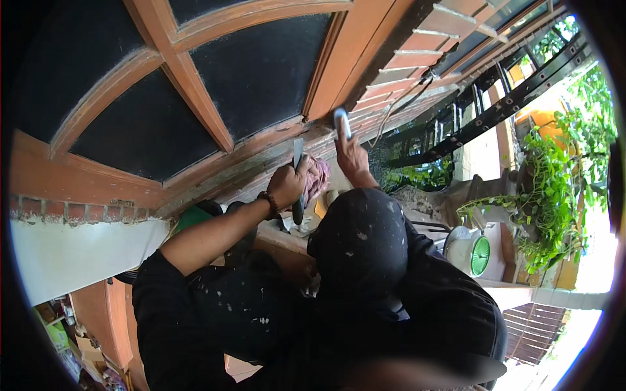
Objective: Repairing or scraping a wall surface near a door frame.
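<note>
My left hand [285, 185], with a beaded bracelet at the wrist, is closed around a putty knife [298, 154]. Its flat metal blade points up toward the window and its dark handle sticks out below the fist. A crumpled pink cloth [318, 176] sits against the same hand, on its right side. Farther right, my right hand [352, 158] is raised beside the lower corner of the wooden window frame [270, 128]. It grips a small object with a pale, blue-grey rounded end [341, 121]; its kind is not plain. The two hands are apart.
Dark glass panes [261, 72] fill the orange-brown frame. My bent knee in paint-spotted dark cloth [362, 228] rises below the hands. A black ladder [486, 124] leans at the right, near hanging green plants [548, 195] and a white container with a green round end [479, 255].
</note>
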`<action>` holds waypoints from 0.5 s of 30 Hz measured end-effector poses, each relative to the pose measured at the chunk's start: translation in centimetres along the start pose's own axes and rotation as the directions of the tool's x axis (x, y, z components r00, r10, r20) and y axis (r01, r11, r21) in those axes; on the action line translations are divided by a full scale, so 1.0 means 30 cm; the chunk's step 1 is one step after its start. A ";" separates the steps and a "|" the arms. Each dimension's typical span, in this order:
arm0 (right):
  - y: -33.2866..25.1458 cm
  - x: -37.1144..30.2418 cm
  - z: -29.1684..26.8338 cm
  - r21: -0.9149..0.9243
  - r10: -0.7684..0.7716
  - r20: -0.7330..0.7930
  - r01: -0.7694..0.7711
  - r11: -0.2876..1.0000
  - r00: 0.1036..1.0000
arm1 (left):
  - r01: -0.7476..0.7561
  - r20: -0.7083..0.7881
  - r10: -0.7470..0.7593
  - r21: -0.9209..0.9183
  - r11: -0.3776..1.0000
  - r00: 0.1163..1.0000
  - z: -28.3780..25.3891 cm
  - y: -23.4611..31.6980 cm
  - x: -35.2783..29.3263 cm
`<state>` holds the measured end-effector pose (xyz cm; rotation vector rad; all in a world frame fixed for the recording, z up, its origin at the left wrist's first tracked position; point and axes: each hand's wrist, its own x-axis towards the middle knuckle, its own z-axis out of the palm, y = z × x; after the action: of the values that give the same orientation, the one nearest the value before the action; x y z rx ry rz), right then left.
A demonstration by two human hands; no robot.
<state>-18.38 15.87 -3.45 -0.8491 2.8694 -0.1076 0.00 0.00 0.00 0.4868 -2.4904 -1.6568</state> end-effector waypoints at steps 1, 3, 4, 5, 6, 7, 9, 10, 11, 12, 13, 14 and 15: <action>-0.002 -0.017 0.018 -0.049 -0.018 0.084 0.023 0.999 0.996 | 0.029 0.017 -0.030 0.061 0.998 0.999 0.000 -0.013 -0.002; 0.030 -0.063 0.039 -0.188 -0.210 -0.172 0.177 0.966 0.963 | 0.056 0.082 -0.066 0.124 0.991 0.994 -0.025 -0.010 -0.046; 0.069 -0.059 0.027 -0.383 -0.431 -0.390 0.282 0.880 0.814 | 0.077 0.047 -0.085 0.140 0.987 0.995 -0.038 0.039 -0.045; -0.067 -0.039 -0.074 -0.172 -0.359 -0.502 0.315 0.933 0.787 | 0.163 -0.048 -0.157 0.175 0.971 0.986 -0.092 0.029 -0.094; -0.147 -0.014 -0.208 0.028 -0.228 -0.500 0.279 0.960 0.835 | 0.238 -0.136 -0.212 0.225 0.945 0.968 -0.102 -0.032 -0.090; -0.178 0.001 -0.278 0.219 -0.077 -0.459 0.197 0.956 0.885 | 0.254 -0.140 -0.227 0.223 0.941 0.964 -0.106 -0.052 -0.083; -0.072 0.046 -0.190 0.083 -0.146 -0.593 0.241 0.967 0.792 | 0.011 -0.110 0.013 0.214 0.977 0.994 -0.070 -0.036 -0.046; -0.019 0.070 -0.120 -0.059 -0.242 -0.704 0.284 0.957 0.667 | 0.163 -0.073 -0.152 0.200 0.966 0.986 -0.067 0.013 -0.037; -0.042 0.039 -0.033 -0.069 -0.176 -0.332 0.162 0.984 0.927 | 0.177 -0.096 -0.160 0.210 0.962 0.983 -0.096 0.020 -0.039; 0.014 -0.010 0.091 -0.111 -0.178 -0.181 0.159 0.981 0.967 | 0.159 -0.083 -0.146 0.191 0.969 0.986 -0.079 0.041 -0.049; 0.099 -0.036 0.174 -0.160 -0.150 -0.035 0.143 0.977 0.988 | 0.122 -0.057 -0.114 0.167 0.978 0.992 -0.046 0.073 -0.032; 0.087 -0.024 0.175 -0.159 -0.159 -0.041 0.150 0.976 0.986 | 0.152 -0.026 -0.150 0.209 0.966 0.988 -0.052 0.081 -0.029; 0.038 -0.042 0.168 -0.018 -0.202 -0.083 0.202 0.979 0.976 | 0.179 -0.050 -0.172 0.214 0.960 0.984 -0.073 0.056 -0.048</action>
<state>-17.12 17.37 -8.38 -1.1640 2.8538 -0.1565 1.61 -0.84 2.54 0.7726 -2.6894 -1.4209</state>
